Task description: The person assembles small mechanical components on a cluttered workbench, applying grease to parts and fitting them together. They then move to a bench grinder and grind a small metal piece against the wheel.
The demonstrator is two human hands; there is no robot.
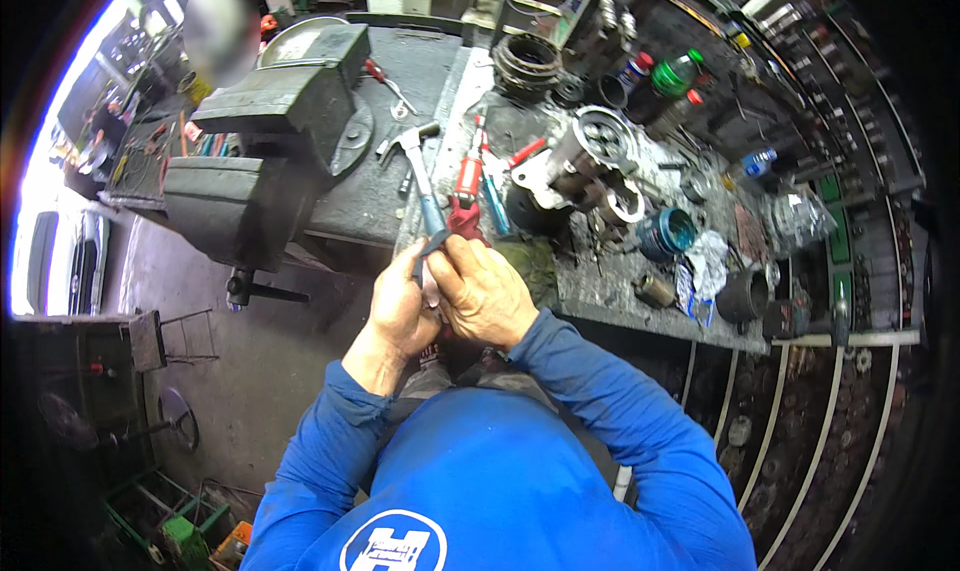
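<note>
My left hand (396,309) and my right hand (487,289) meet in front of my body, just off the bench's near edge. Both are closed, fingertips together, around a small piece with a dark, strip-like edge (431,251); the fingers hide most of it, so its kind is unclear. Right beyond the hands lies a claw hammer (421,176), its blue grip reaching toward them. To its right are a red-handled tool (468,178), a crumpled red cloth (466,221) and a teal-handled tool (495,206).
A large bench vise (240,186) stands at left, its bar sticking out. On the bench's right side sit a metal housing (600,136), a ribbed metal part (527,66), a blue container (665,233), bottles (678,73) and a dark cylinder (742,296). Shelves of parts line the right.
</note>
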